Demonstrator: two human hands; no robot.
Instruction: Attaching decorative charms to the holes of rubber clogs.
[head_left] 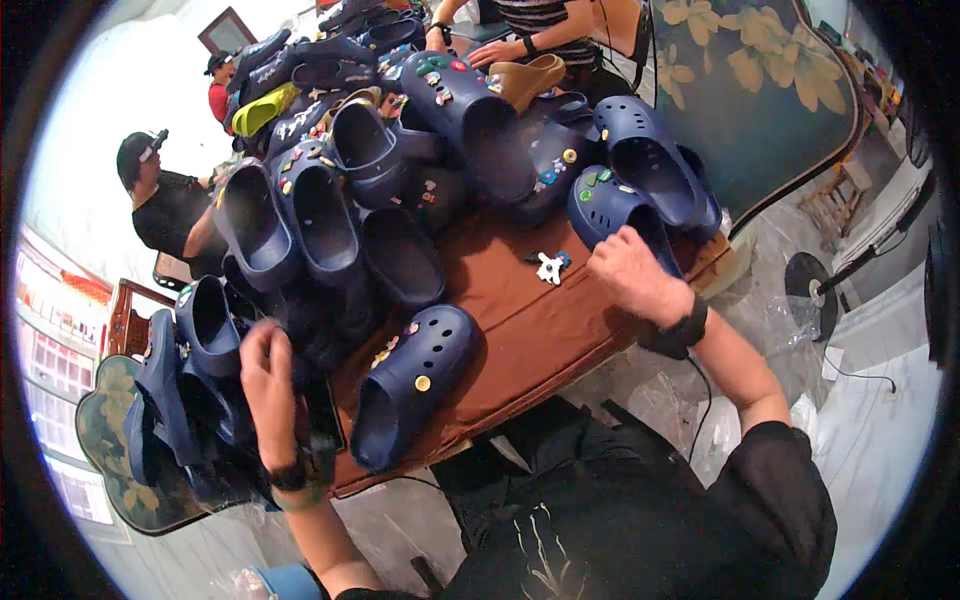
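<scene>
While the brown tabletop (520,330) is carrying a heap of navy clogs (330,210) across its far half, we are working at its near edge: one studded clog (410,385) is lying between our hands. Our left hand (265,375) is hovering loosely curled, seemingly empty; our right hand (632,272) is closing beside a white charm (549,267), its grip hidden. Next seems picking that charm precisely.

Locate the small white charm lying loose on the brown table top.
In the head view, the white charm lies on the bare brown table, right of centre, just left of the right hand and below the pile of navy clogs.
</scene>
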